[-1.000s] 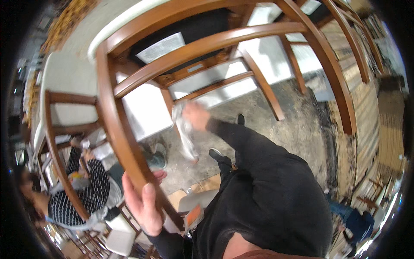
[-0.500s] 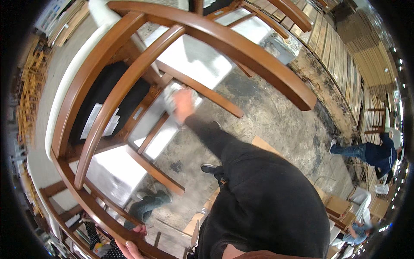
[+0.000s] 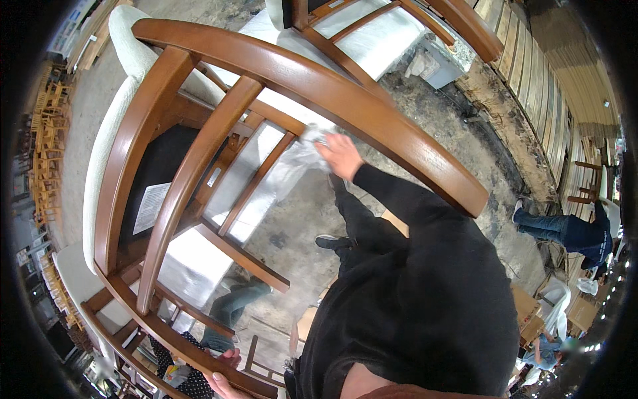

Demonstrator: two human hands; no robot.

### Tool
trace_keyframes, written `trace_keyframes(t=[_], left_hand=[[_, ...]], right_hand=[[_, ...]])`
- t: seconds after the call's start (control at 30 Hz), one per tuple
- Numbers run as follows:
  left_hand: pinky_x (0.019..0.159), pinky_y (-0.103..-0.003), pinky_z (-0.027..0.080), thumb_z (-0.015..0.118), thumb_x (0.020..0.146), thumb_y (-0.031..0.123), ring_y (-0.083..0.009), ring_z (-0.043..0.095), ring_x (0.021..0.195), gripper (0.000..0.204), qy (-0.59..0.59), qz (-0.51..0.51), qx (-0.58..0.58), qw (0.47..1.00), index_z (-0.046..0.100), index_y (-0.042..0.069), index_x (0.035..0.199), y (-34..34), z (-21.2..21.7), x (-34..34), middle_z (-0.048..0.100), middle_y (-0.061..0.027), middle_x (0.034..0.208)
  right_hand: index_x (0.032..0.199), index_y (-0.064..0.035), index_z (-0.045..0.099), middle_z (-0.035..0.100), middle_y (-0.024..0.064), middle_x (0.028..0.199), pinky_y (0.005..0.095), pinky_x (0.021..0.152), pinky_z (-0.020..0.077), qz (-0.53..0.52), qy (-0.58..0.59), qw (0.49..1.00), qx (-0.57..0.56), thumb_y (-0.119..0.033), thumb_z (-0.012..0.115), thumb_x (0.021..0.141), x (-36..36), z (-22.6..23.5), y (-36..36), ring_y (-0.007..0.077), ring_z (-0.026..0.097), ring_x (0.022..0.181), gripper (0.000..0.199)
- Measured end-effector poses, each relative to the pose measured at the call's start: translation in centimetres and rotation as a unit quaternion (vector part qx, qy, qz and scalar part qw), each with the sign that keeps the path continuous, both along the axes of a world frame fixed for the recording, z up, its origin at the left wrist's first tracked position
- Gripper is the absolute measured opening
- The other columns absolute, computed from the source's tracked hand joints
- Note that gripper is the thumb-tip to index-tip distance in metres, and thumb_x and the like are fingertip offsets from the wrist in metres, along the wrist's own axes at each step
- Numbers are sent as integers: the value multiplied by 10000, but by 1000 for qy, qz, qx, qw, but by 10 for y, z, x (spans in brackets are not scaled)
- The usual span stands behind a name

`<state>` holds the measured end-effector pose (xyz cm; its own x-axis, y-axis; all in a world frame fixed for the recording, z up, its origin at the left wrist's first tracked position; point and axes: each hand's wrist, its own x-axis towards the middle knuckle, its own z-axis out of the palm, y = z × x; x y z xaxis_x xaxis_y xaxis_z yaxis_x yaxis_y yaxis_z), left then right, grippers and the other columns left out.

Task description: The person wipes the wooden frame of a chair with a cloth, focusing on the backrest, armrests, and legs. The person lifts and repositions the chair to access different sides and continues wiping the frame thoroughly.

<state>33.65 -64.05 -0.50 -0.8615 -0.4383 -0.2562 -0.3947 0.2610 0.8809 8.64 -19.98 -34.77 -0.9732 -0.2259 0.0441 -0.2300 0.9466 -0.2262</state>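
Observation:
A brown wooden armchair [image 3: 299, 70] with pale upholstery [image 3: 100, 159] lies tipped over in front of me, its black underside [image 3: 156, 179] and white label facing me. My right hand [image 3: 340, 154] is closed on a crumpled white cloth [image 3: 311, 141] at a chair leg [image 3: 279, 118]; the cloth hides that leg's end. At the bottom, my left hand [image 3: 226, 380] grips the chair's curved lower rail [image 3: 179, 342], with fingers showing on both sides of it. Another leg [image 3: 246, 259] points out toward my feet.
Under the chair is a shiny white surface [image 3: 189, 259]. Another upturned chair [image 3: 345, 40] stands beyond it. Someone in jeans [image 3: 236, 309] is behind the chair. At right, a person in dark blue [image 3: 578, 236] works near cartons [image 3: 581, 312]. Wooden planks [image 3: 522, 86] run along the far right.
My right hand and the cloth have moved right, toward the leg's outer end. The chair has shifted slightly in view. My left hand stays on the rail.

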Motion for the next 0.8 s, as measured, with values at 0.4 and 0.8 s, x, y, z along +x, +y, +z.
trace_keyframes(t=[0.4,0.8], left_hand=[[959,-541,540,554,990,388,-420,600,1110,719,-31,32,-6,999,315,-77,1482,30,22,-21,450,-292,1408],[748,-327,531,489,1011,434,-263,698,871,555,12,49,60,997,518,-23,1326,13,6,-15,698,-171,967]], right_hand=[[1263,-30,598,533,266,1330,477,1031,434,-222,-5,970,-101,-278,666,788,10,-21,7,391,563,1204,540],[1045,43,705,638,288,1210,463,988,473,-122,-404,890,-170,-602,769,664,60,-37,97,401,622,1124,751]])
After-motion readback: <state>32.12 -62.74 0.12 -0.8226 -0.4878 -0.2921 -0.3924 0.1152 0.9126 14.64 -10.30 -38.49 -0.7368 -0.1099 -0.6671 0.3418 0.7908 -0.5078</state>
